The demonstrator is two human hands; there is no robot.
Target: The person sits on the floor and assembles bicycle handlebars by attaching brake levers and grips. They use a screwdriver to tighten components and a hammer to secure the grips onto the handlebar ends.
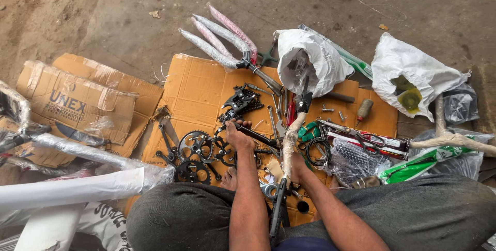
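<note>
seated over flattened cardboard (196, 90), the left hand (237, 138) clamps a black crank arm (258, 136) at twelve o'clock; the right hand (295, 167) wraps a paper-wrapped bar (290, 137), likely rigid, weighty, best held mid-shaft.

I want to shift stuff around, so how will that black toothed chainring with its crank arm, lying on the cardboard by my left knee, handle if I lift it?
The chainring looks like solid metal, so probably stiff and heavy for its size. Its teeth may snag neighbouring black parts or the cardboard. Lying flat, it seems unlikely to roll.
</note>
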